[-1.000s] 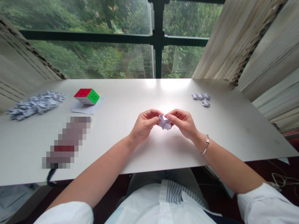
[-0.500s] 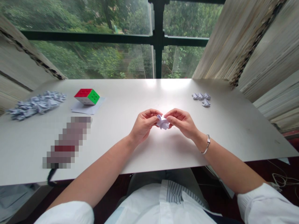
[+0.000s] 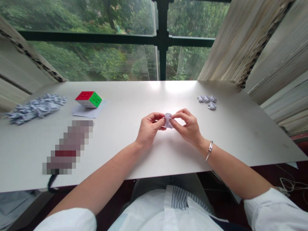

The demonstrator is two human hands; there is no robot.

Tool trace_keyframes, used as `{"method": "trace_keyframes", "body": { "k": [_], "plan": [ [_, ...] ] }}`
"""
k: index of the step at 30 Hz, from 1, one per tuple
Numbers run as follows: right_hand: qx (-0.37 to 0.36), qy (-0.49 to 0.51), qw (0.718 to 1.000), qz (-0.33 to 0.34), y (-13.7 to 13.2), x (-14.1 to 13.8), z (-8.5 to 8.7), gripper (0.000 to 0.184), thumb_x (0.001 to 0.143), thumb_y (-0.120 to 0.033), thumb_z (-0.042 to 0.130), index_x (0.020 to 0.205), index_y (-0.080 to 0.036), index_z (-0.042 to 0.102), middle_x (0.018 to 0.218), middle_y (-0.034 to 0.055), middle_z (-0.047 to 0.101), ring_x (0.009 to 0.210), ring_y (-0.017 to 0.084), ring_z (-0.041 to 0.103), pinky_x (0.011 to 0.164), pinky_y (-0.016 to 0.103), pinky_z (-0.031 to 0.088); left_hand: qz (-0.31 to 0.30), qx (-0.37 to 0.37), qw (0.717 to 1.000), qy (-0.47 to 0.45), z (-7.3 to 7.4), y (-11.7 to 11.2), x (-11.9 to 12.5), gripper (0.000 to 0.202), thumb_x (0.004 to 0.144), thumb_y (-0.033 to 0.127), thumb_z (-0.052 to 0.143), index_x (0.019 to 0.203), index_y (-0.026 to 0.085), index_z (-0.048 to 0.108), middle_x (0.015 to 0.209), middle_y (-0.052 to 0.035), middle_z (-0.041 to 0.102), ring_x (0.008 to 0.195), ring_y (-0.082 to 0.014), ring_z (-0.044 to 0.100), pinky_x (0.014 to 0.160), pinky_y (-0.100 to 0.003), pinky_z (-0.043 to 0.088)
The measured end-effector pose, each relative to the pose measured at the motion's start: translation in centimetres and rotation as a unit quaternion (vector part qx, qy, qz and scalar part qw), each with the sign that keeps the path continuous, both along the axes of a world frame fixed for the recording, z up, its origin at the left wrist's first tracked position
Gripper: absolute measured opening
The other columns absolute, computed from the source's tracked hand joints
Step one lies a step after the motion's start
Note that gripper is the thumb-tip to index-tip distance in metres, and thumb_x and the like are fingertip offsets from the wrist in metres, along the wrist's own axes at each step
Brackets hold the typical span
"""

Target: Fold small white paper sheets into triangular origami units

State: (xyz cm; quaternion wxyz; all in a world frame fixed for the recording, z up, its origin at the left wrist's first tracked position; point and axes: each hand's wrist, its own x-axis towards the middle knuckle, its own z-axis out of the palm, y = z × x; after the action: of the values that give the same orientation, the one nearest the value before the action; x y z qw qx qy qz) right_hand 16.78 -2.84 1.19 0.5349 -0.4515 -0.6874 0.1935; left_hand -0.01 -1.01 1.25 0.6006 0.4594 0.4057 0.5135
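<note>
A small piece of folded white paper point(image 3: 168, 121) is held above the middle of the white table point(image 3: 134, 99). My left hand point(image 3: 151, 126) pinches its left side between thumb and fingers. On the other side, my right hand point(image 3: 187, 125) grips the paper with thumb and index finger, the wrist wearing a silver bracelet. Fingertips cover part of the folds. Several finished-looking folded paper pieces point(image 3: 207, 99) sit at the right rear of the table. A larger heap of folded paper pieces point(image 3: 36, 109) lies at the far left.
A puzzle cube point(image 3: 89, 99) rests on white paper sheets point(image 3: 84, 112) at the left. Nearer me lies a pixelated long object point(image 3: 69, 147) with a black strap point(image 3: 51, 183). Behind the table is a window with a dark frame point(image 3: 163, 61), and a curtain point(image 3: 221, 45) hangs at the right.
The folded paper has been turned in my fingers and now shows a narrower, upright shape. My right hand has shifted its fingers on it, and its wrist has moved slightly left.
</note>
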Motion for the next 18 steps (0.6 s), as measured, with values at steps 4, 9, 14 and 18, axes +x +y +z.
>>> {"method": "trace_keyframes", "body": {
  "k": [4,9,14,18],
  "plan": [
    [-0.098,0.095,0.990,0.037,0.49,0.06,-0.50,0.017,0.085,-0.038,0.069,0.083,-0.021,0.069,0.082,0.0025,0.068,0.077,0.016,0.065,0.077,0.035,0.054,-0.030,-0.028,0.999,-0.028,0.12,-0.18,0.05,0.025,0.067,0.031,0.083,0.084,0.015,0.071,0.081,-0.0026,0.071,0.069,-0.0120,0.065,0.067,-0.026,0.054],
    [-0.170,0.176,0.966,0.086,0.58,-0.16,-0.70,0.025,0.081,-0.043,0.073,0.084,-0.019,0.067,0.081,0.0018,0.069,0.070,0.014,0.066,0.068,0.031,0.056,-0.028,-0.036,0.998,-0.037,0.07,-0.14,0.01,0.025,0.067,0.030,0.083,0.084,0.015,0.072,0.080,-0.0026,0.071,0.070,-0.0121,0.065,0.070,-0.028,0.054],
    [-0.143,0.133,0.979,0.064,0.59,-0.16,-0.76,0.023,0.081,-0.041,0.072,0.081,-0.020,0.065,0.083,0.0008,0.069,0.076,0.015,0.065,0.078,0.035,0.056,-0.034,-0.036,0.998,-0.043,-0.18,-0.29,0.11,0.027,0.067,0.031,0.084,0.087,0.016,0.073,0.083,-0.0026,0.072,0.071,-0.0122,0.066,0.073,-0.029,0.055],
    [-0.076,0.050,0.995,0.042,0.57,-0.11,-0.88,0.013,0.082,-0.034,0.071,0.082,-0.023,0.065,0.085,0.0011,0.069,0.083,0.018,0.064,0.084,0.038,0.054,-0.034,-0.043,0.997,-0.054,-0.38,-0.32,0.19,0.026,0.067,0.030,0.084,0.086,0.016,0.073,0.084,-0.0029,0.072,0.074,-0.0129,0.068,0.076,-0.029,0.055]
  ]
}}
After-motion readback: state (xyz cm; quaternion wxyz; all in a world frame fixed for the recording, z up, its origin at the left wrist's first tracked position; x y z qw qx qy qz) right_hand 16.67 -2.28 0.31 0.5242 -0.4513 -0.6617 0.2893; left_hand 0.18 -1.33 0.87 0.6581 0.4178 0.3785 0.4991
